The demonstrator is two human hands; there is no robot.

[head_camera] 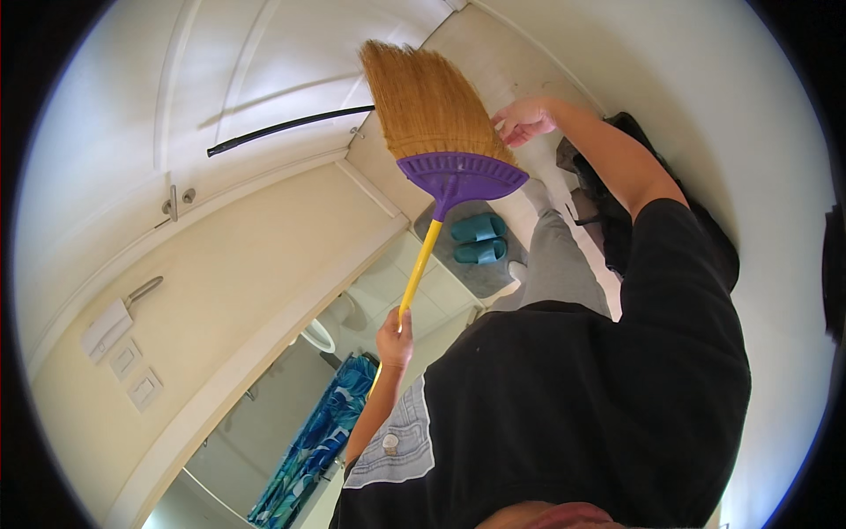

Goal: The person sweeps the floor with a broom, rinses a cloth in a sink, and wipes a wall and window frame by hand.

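Observation:
My left hand (395,338) grips the yellow handle (421,261) of a broom, held with its head up. The broom's purple plastic collar (456,175) holds a wide fan of brown fibre bristles (429,99), which point away from me. At the right edge of the bristles is my right hand (525,122), its fingers loosely bent and slightly apart. Its fingertips are beside or just touching the bristle edge; I cannot tell which. Behind the bristles, a thin black pole (291,129) crosses in front of the white door, one end hidden.
A white door (218,79) with a metal lever handle (172,202) stands at left. Teal slippers (479,238) rest on a grey mat (482,281) by a bathroom doorway. A patterned blue curtain (317,436) hangs inside. Dark bags (707,244) lie along the right wall.

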